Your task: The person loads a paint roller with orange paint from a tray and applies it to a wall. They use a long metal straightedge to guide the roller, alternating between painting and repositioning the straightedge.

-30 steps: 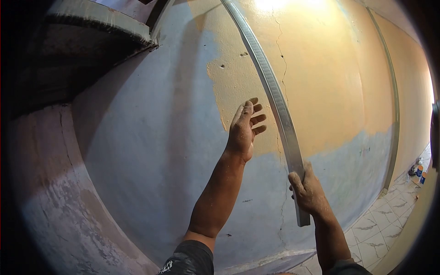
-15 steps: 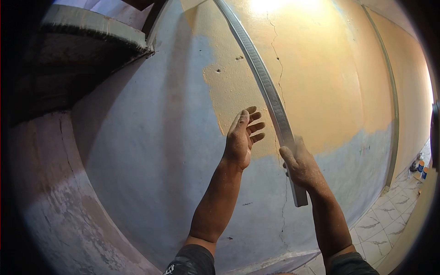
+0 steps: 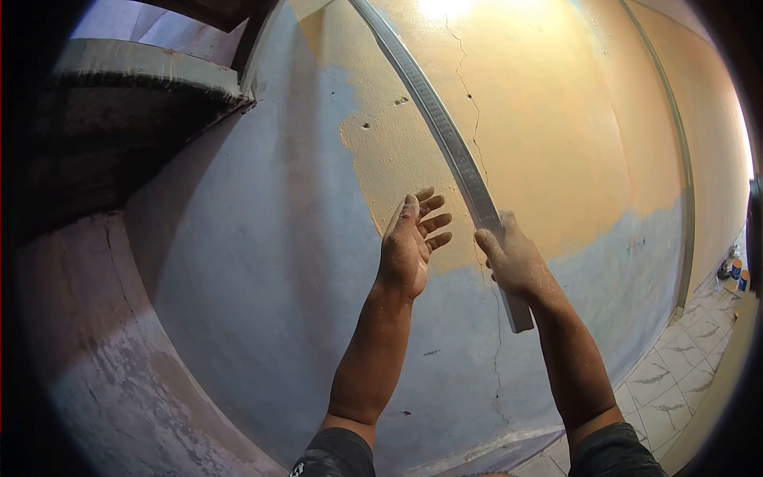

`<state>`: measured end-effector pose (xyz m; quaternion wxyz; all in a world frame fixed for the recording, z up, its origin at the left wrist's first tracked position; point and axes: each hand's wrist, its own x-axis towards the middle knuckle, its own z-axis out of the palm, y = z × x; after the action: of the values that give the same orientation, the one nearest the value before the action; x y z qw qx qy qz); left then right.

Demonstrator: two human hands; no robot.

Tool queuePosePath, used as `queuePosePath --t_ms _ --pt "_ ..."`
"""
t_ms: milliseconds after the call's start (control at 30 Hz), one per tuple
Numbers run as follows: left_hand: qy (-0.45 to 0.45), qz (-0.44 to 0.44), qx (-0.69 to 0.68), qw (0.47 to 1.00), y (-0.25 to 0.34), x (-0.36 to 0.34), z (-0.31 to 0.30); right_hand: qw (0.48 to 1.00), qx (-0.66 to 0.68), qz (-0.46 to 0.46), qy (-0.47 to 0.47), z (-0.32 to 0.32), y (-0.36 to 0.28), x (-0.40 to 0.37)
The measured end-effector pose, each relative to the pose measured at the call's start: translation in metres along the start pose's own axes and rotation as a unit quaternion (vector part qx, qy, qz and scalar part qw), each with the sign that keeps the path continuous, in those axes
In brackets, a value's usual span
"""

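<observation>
A long grey metal bar slants from the top edge of the view down to the right, in front of the wall. My right hand, dusty and whitish, is wrapped round the bar near its lower end, which sticks out below the palm. My left hand is raised to the left of the bar, palm turned toward it, fingers apart and holding nothing. A gap separates its fingertips from the bar. Whether the bar touches the wall I cannot tell.
The wall is yellow above and bluish grey below, with a thin crack running down it. A dark-bottomed ledge juts out at the upper left. Tiled floor and small containers show at the right.
The bar's lower end and my right hand have moved up slightly and a little to the left. My left hand has shifted slightly left, still open. The view has shifted a little.
</observation>
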<state>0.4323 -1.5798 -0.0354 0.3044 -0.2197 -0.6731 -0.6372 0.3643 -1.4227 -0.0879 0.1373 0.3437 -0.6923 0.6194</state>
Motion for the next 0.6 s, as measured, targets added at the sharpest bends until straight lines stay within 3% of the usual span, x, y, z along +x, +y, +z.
queuePosePath --t_ms 200,600 --pt "0.012 -0.006 0.002 1.0 -0.002 -0.006 -0.004 0.999 0.0 -0.029 0.014 0.007 0.028 -0.021" --pt "0.007 -0.01 0.011 1.0 -0.011 -0.001 -0.003 0.999 0.009 0.041 -0.027 0.01 0.078 -0.101"
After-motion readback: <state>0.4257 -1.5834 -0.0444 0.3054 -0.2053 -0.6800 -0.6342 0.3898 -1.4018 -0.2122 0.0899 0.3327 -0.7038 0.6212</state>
